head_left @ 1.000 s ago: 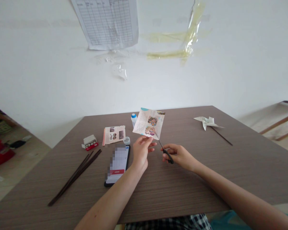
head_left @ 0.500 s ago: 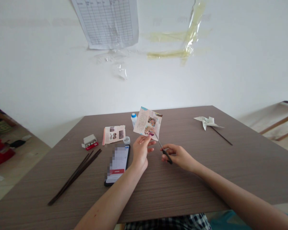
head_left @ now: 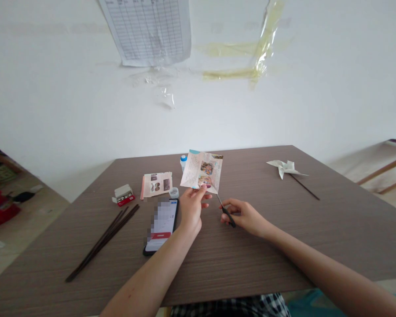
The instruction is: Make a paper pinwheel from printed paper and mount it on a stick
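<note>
Between the thumb and fingers of my left hand [head_left: 192, 207] is a printed sheet of paper [head_left: 198, 169], raised above the table with its text and photos facing me. My right hand [head_left: 242, 214] grips black-handled scissors [head_left: 229, 216]. Their blades point up and left, meeting the paper's lower right corner; the tips are partly lost against the paper. Just behind the sheet stands a small white bottle with a blue cap [head_left: 184, 159], partly covered by it. A phone [head_left: 161, 229] lies close to my left wrist.
On the left lie a second printed paper [head_left: 156, 185], a red-and-white box of small items [head_left: 123, 196], a clear tape roll [head_left: 174, 193] and several dark sticks [head_left: 102, 244]. A white paper pinwheel [head_left: 285, 168] on a stick rests at the right. A wall [head_left: 198, 119] rises behind.
My left hand has shifted slightly left and turned the paper a little. Less of the scissor blades now overlaps the paper; they sit nearer its lower right corner.
</note>
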Demonstrator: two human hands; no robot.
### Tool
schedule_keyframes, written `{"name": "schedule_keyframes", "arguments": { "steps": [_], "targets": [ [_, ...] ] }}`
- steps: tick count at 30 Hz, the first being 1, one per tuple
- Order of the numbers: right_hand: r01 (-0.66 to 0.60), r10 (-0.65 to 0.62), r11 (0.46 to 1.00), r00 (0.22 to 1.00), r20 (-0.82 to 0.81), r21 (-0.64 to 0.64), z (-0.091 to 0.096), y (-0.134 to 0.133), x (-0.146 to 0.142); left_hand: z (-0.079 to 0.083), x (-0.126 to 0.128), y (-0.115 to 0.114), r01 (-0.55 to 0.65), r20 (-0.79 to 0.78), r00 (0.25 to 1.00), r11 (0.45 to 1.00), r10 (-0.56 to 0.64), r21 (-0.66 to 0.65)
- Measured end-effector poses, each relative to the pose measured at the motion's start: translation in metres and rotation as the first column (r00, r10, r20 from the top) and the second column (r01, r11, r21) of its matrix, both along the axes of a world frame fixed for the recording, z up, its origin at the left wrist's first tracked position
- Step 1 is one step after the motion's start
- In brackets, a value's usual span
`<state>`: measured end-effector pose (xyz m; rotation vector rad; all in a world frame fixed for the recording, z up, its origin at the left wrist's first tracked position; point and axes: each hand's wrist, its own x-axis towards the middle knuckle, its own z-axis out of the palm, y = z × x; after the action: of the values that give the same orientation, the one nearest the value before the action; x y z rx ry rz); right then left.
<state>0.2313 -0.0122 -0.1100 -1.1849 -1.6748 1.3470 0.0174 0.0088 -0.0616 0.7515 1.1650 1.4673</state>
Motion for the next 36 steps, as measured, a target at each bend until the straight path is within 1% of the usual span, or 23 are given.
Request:
{"name": "schedule_keyframes", "arguments": {
  "steps": [4,12,18,22,30,36],
  "targets": [
    [-0.002,0.002,1.0,1.0,-0.012,0.001,0.0023,-0.0009,-0.0004,-0.0002,-0.0008,0.0008,-0.002,-0.041,0.999,1.0,0.003,0.014],
    [-0.009,0.009,1.0,1.0,-0.025,-0.005,0.0014,0.0014,0.0029,-0.0001,-0.0015,0.0023,0.031,-0.075,0.997,0.999,-0.031,-0.01],
    [-0.018,0.017,0.999,0.999,-0.037,-0.031,0.0026,0.0011,0.0034,0.0024,-0.0016,0.0012,0.034,-0.061,0.998,0.999,-0.034,-0.005],
    [-0.014,0.013,1.0,0.999,-0.049,-0.026,0.0026,0.0007,0.0029,0.0032,-0.0016,0.0001,0.036,-0.055,0.998,0.999,-0.037,-0.013],
    [-0.007,0.006,1.0,0.999,-0.038,-0.021,0.0025,0.0004,0.002,0.0003,-0.0025,0.0007,0.047,-0.049,0.998,0.999,-0.047,0.009],
    [-0.025,0.024,0.999,0.999,-0.038,-0.021,0.0014,0.0001,0.003,-0.0009,-0.0017,0.0002,0.058,-0.026,0.998,0.998,-0.058,0.013]
  ]
}}
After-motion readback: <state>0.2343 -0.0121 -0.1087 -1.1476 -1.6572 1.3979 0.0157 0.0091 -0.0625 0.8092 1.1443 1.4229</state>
